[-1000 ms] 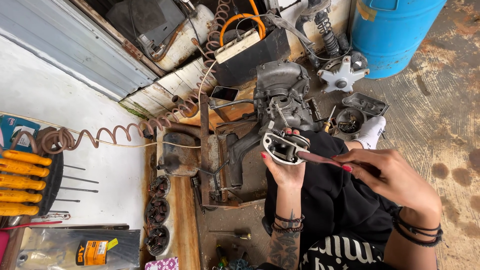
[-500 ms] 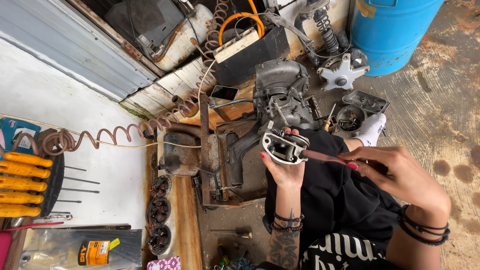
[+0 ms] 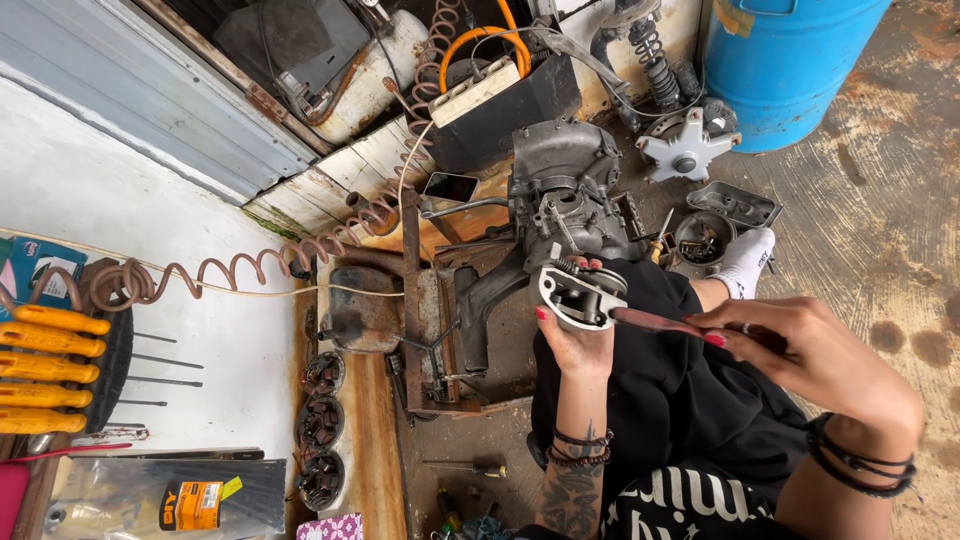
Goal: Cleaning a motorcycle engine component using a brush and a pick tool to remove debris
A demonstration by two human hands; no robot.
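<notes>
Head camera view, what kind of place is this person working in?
Most likely a small engine or motorcycle repair workshop. An engine block sits on the stained floor, screwdrivers hang at the wall, and the left hand holds a metal part while the right hand works it with a tool.

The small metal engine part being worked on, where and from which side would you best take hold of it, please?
Probably as the left hand does: cup the metal part from below, fingers around its rounded outer wall. Its open hollow faces the thin tool in the right hand, so that side should stay free.
</notes>
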